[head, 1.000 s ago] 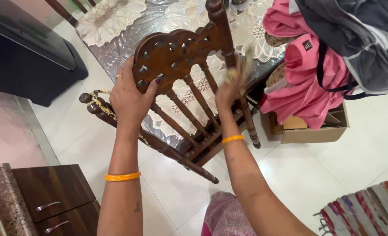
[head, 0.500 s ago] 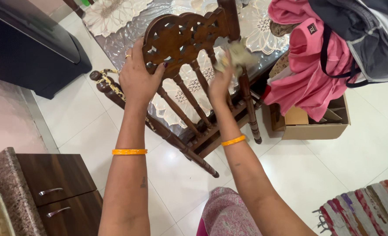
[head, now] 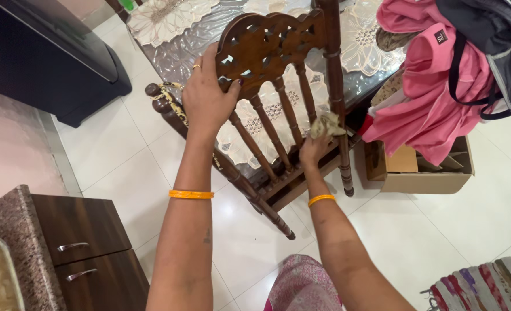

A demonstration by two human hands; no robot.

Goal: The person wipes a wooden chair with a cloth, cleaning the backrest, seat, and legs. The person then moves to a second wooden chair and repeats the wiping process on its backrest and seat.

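Nearest you, your right hand (head: 314, 148) is closed around a crumpled pale cloth (head: 327, 124), pressing it against the lower part of the carved wooden chair (head: 267, 52), where the turned spindles meet the bottom rail, just beside the right back post. A little farther up, your left hand (head: 209, 98) is spread wide, palm flat on the left side of the carved top panel, fingers curling over its edge and thumb reaching toward a spindle. The chair leans tilted against the table (head: 169, 46), its back facing you. To your right, a cardboard box (head: 422, 175) sits on the white tile floor under a heap of pink clothes (head: 425, 98), just beside the chair's post.
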